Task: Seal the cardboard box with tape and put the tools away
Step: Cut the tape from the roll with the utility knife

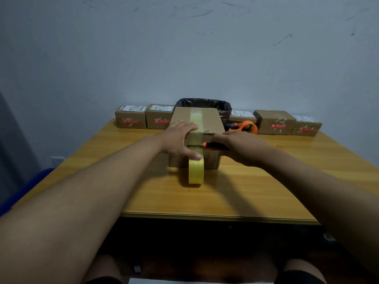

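A brown cardboard box (209, 119) stands in the middle of the wooden table (256, 191), with a strip of yellowish tape (195, 119) running along its top and down its near face. The yellow tape roll (196, 171) stands on edge on the table against that face, still joined to the strip. My left hand (180, 138) lies flat over the box's near top edge, thumb pressing the tape just above the roll. My right hand (240, 147) holds an orange and black utility knife (207, 144), its blade lying across the tape on the box's front.
Several small labelled parcels (130, 118) line the back of the table on both sides. A bin with a black liner (205, 103) stands behind the box. An orange tape dispenser (247, 126) lies at the back right. A blue chair (26, 189) is at the left.
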